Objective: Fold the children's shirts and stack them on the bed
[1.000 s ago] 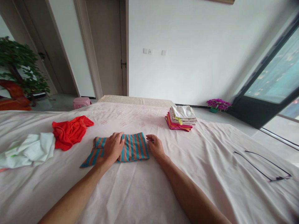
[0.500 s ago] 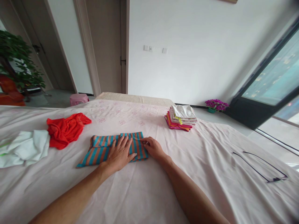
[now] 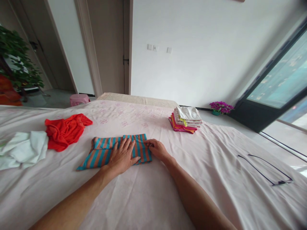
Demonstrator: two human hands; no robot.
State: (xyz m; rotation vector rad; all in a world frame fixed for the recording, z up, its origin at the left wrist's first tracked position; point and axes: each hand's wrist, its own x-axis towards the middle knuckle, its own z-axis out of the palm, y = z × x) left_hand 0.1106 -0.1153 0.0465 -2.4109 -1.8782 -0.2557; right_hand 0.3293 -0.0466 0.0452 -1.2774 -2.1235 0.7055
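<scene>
The blue-and-brown striped cloth (image 3: 102, 156) lay flat near the middle of the pale pink sheet (image 3: 153, 198), directly ahead of the person. Its long axis ran left to right, roughly along the sheet's far edge, with one corner at the left end slanting out toward the near side. A doubled panel covered its right part, and its left part reached out beyond that panel.

The left hand (image 3: 123, 158) was on top of the cloth, palm down and spread flat across its middle, fingers pointing to the far edge of the sheet, thumb turned out to the right. It gripped nothing. The right hand (image 3: 157, 149) was at the cloth's right end, fingers bent against that short side close to its far corner; whether they pinched the fabric could not be told. So the left hand covered the middle, while the right was the nearer to the right end.

Farther out, a rumpled red garment (image 3: 67, 132) lay beyond the cloth's left end, and a crumpled white cloth (image 3: 28, 148) just beside it, toward the sheet's left side. A folded stack (image 3: 185, 119) stood toward the far right corner, beyond the right hand. Glasses (image 3: 281, 182) lay well apart, toward the right edge.
</scene>
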